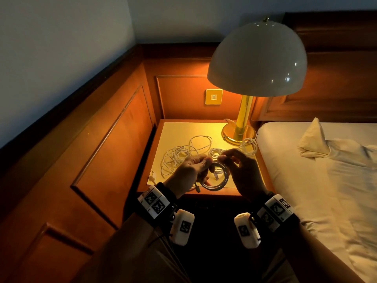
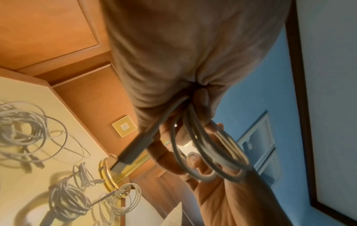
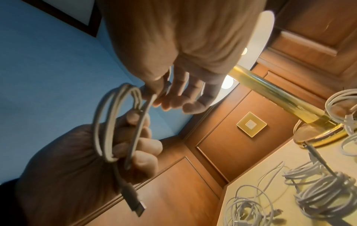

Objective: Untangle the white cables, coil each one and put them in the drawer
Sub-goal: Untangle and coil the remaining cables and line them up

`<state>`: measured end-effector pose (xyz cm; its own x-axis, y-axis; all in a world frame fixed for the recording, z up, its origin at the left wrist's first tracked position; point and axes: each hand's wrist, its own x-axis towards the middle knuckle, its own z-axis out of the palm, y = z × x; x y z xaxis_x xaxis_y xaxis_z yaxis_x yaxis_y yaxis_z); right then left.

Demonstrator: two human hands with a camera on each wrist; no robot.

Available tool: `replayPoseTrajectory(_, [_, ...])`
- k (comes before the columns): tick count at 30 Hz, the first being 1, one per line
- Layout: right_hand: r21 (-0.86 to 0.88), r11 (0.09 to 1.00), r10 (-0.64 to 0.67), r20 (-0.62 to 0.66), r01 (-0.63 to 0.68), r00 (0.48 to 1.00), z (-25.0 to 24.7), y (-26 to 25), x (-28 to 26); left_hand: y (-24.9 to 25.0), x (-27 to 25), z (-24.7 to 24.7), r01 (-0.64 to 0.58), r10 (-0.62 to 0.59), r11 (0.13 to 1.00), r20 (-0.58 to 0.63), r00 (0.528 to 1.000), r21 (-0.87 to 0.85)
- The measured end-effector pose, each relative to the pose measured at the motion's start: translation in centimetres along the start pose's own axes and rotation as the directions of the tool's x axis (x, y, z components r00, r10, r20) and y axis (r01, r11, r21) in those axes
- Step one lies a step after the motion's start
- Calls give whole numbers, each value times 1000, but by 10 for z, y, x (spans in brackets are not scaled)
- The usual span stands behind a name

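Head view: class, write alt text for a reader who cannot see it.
Two hands, left hand and right hand, hold a coiled white cable above a bedside table. More white cables lie loose on it beside a lit lamp; a bed stands to the right.

Head view looks down; both close wrist views share the nightstand [image 1: 179, 129].

The lamp [image 1: 257, 58] is throwing warm yellow light down onto the nightstand top [image 1: 179, 131], while the rest of the room is lying dim and the floor below is sinking into black. Small highlights are glinting on the shade. The hands are showing mostly as dark shapes. In both wrist views the near cable and fingers are blurring, the tabletop cables are casting soft shadows, and straight edges are bending.
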<state>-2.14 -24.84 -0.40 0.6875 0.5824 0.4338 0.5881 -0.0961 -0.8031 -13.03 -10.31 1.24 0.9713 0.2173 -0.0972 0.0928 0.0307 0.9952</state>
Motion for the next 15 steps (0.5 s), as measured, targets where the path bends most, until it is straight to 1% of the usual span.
replayPoseTrajectory(2, [7,999,-41,36,41,998,-3,1,3,4,-1,-4,-18,18,1000,21,1000,0])
replayPoseTrajectory(6, [-51,982,-175,88,180,981,-6,3,6,10,-2,-8,-39,37,999,55,998,34])
replayPoseTrajectory(9, [-80,961,-253,151,266,956,-9,-2,8,14,-3,-13,-41,39,999,69,997,31])
replayPoseTrajectory(12, [-174,917,-323,203,359,924,-10,-5,10,17,-3,-17,-24,23,1000,98,995,14])
replayPoseTrajectory(13, [-187,912,-332,189,366,924,-9,-6,9,18,-2,-17,-21,20,1000,106,994,7])
replayPoseTrajectory(14, [-173,925,-316,148,340,937,-7,-6,8,17,-1,-17,-25,24,1000,103,994,9])
replayPoseTrajectory(15, [-133,952,-266,93,276,960,-4,-7,6,16,1,-17,-38,36,999,86,996,22])
